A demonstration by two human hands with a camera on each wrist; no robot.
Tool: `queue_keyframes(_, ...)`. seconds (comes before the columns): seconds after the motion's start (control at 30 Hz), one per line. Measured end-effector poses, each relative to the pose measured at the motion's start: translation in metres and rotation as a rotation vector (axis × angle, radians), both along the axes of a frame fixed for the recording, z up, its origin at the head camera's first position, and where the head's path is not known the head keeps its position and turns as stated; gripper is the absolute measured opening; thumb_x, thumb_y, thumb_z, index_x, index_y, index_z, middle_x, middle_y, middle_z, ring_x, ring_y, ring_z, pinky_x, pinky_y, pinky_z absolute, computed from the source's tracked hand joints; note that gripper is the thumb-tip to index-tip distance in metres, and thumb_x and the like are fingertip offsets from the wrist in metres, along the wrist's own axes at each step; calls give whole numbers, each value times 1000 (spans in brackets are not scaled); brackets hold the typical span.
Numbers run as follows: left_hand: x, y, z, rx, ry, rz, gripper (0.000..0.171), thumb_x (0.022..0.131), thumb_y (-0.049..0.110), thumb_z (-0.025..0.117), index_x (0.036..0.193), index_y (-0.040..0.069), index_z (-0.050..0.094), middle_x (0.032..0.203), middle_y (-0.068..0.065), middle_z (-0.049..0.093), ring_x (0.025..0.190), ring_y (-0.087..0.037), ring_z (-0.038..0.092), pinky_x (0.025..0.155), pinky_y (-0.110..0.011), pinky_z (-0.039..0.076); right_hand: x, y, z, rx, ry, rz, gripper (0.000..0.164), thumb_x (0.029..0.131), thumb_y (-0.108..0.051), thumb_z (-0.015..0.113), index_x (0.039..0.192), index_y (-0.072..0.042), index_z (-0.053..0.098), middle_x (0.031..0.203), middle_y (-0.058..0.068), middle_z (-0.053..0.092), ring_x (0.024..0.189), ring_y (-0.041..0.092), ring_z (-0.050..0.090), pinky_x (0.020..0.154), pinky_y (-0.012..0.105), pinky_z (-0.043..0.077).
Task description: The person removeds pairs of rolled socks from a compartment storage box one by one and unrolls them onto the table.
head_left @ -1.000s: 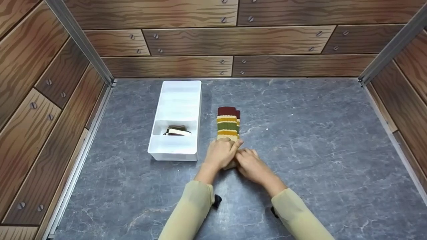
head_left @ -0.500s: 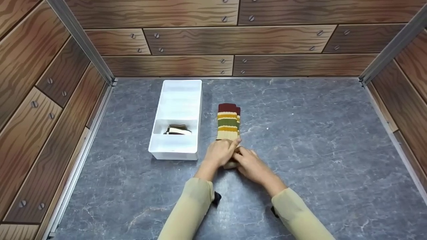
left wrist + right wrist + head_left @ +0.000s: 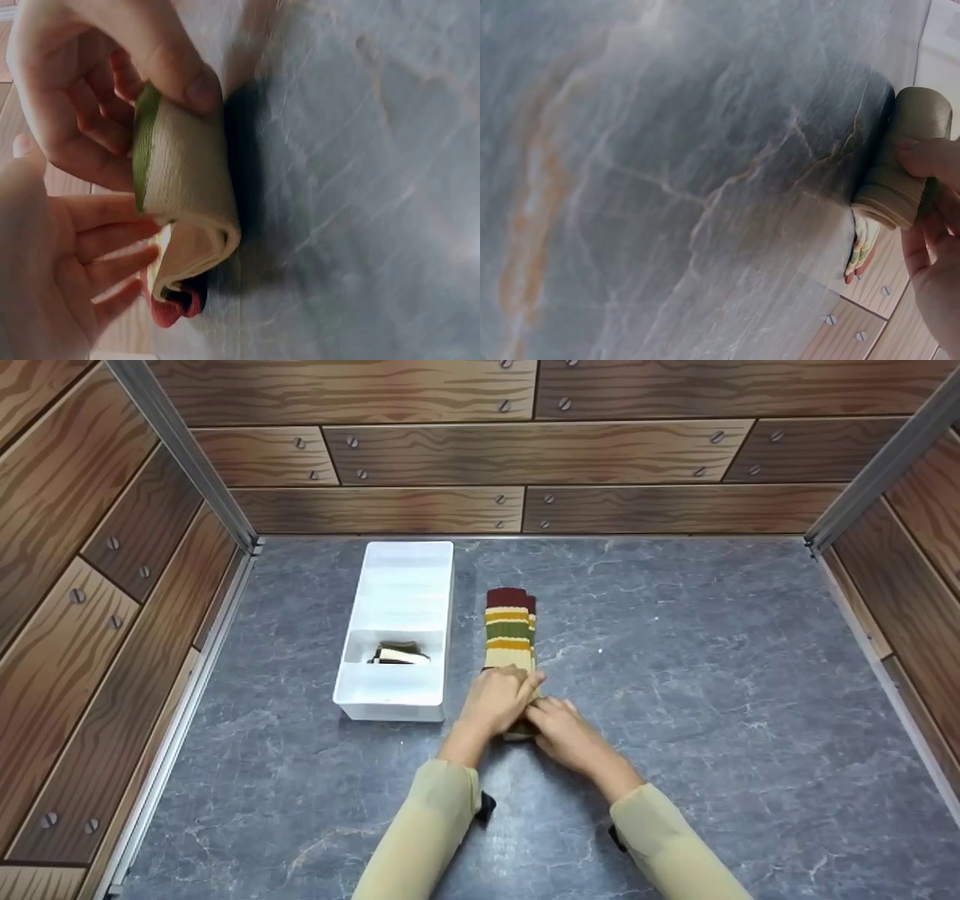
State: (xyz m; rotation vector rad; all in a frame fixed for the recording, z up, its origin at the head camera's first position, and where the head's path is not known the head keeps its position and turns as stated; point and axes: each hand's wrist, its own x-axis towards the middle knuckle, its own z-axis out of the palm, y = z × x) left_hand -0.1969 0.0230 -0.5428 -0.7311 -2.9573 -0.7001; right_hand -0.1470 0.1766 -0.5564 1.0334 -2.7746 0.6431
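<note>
At centre frame, the right hand (image 3: 561, 729) sensibly pinches striped cream knit socks (image 3: 508, 639), likely soft and light, by their rolled end (image 3: 892, 180), the left hand (image 3: 493, 703) apparently touching straight-fingered.

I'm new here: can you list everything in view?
Striped socks: apparently two; maroon, mustard, green, cream; centre, near end rolled.
Tray: one, white, left of socks.
Bundle: count unclear; brown, white, black; in tray.
Tabletop: one, grey marbled, underneath.
Walls: three, brown wood-patterned, left, back, right.
Metal strips: several, grey, wall edges.
Wrist devices: two, black, at cuffs.
Sleeves: two, pale yellow-green, foreground.
Left grip, right grip: one each, bare, on socks.
</note>
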Motion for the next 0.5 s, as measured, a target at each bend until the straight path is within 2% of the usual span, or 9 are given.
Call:
queue_keyframes(0.07, 5, 0, -1, 39, 27, -35, 57, 103, 47, 28, 96, 10, 71, 96, -4, 68, 92, -24, 64, 86, -36, 47, 0, 0, -1, 7, -8, -6, 43, 73, 3, 70, 115, 0, 62, 120, 18, 60, 107, 37, 55, 87, 52, 43)
queue_keyframes(0.13, 9, 0, -2, 64, 11, -51, 57, 103, 47, 28, 97, 10, 71, 96, -4, 67, 93, -23, 64, 86, -36, 48, 0, 0, -2, 8, -6, -7, 42, 73, 3, 70, 115, 0, 63, 122, 20, 59, 110, 38, 54, 87, 55, 42)
queue_keyframes(0.23, 11, -1, -6, 59, -67, -41, 59, 103, 49, 26, 100, 11, 71, 95, -5, 67, 93, -25, 64, 83, -38, 49, 0, 1, -4, 5, 6, 2, 40, 73, 2, 71, 112, -1, 65, 122, 20, 59, 111, 38, 53, 89, 55, 42)
queue_keyframes(0.33, 10, -2, -10, 69, -137, -15, 57, 102, 49, 28, 96, 10, 70, 93, -5, 65, 93, -27, 64, 82, -39, 49, 1, 1, -4, 8, 7, 13, 40, 72, 1, 73, 111, -4, 66, 123, 18, 58, 110, 37, 53, 89, 53, 42)
queue_keyframes(0.5, 5, -4, -10, 113, -240, 18, 61, 101, 53, 25, 108, 10, 68, 112, -8, 65, 107, -28, 60, 91, -40, 46, 0, 0, -2, 25, -6, 13, 40, 72, 1, 74, 111, -6, 66, 122, 16, 57, 107, 34, 53, 91, 51, 41)
